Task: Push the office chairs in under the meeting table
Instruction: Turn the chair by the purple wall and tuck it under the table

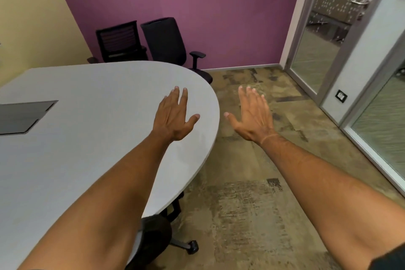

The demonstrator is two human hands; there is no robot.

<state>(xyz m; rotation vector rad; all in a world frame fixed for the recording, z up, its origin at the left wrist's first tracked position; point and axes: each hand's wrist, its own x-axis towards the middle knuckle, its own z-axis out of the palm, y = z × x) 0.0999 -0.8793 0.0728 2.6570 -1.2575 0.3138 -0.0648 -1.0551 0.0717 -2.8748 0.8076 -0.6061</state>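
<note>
The grey meeting table (92, 138) fills the left half of the view, its rounded end toward the right. Two black office chairs stand at its far side by the purple wall: a mesh-backed chair (119, 41) on the left and a taller solid-backed chair (166, 41) with an armrest on the right. A third black chair (157, 237) sits low at the table's near edge, mostly tucked under it, one caster showing. My left hand (175, 118) hovers open over the table's end. My right hand (252, 116) is open above the carpet. Neither touches a chair.
A dark cable hatch (24, 116) is set in the tabletop at the left. Mottled brown carpet (252, 204) spreads to the right of the table. A glass door with a metal handle (324, 39) and a frosted glass partition (381, 129) line the right side.
</note>
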